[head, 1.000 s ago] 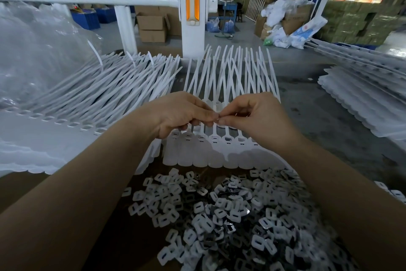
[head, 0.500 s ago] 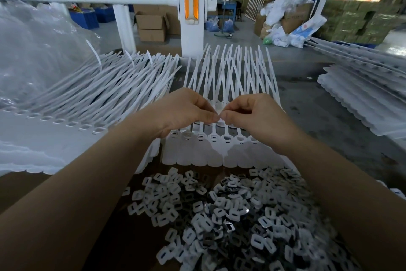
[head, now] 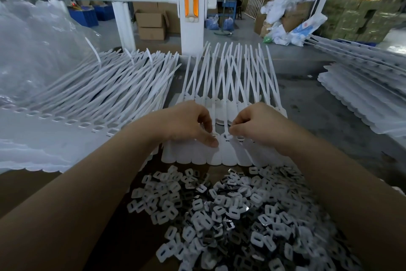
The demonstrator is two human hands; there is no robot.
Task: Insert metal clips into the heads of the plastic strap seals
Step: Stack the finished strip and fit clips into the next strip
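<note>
Working mid-batch, by the look of it. The row of strap seals (head: 219,152) lies flat at centre, heads toward the person and tails fanning off to 12 o'clock. A few heads near the hands show a dark slot with what may be metal in it; too small to tell how many are filled. I'd judge most of the job is still ahead: a big heap of loose clips (head: 230,215) sits at 6 o'clock, and more seals lie at 10 o'clock (head: 98,99) and 3 o'clock (head: 362,95), state unknown.

Left hand (head: 186,123): fingers curled, thumb tip (head: 212,143) pressed down on a seal head just left of centre. It seems to be pinning the row rather than lifting anything. Cannot tell if a clip is under the thumb.

Right hand (head: 257,125): fingers curled tight, thumb and forefinger tips (head: 232,131) pinched together right at the head of the next seal (head: 227,138), touching it. Likely a clip is held in the pinch and going into the slot, but the clip itself is hidden by the fingertips.

The two hands sit close, only that one strap's width apart.

Step in hand, my read: seating one clip, the left hand steadying.
</note>
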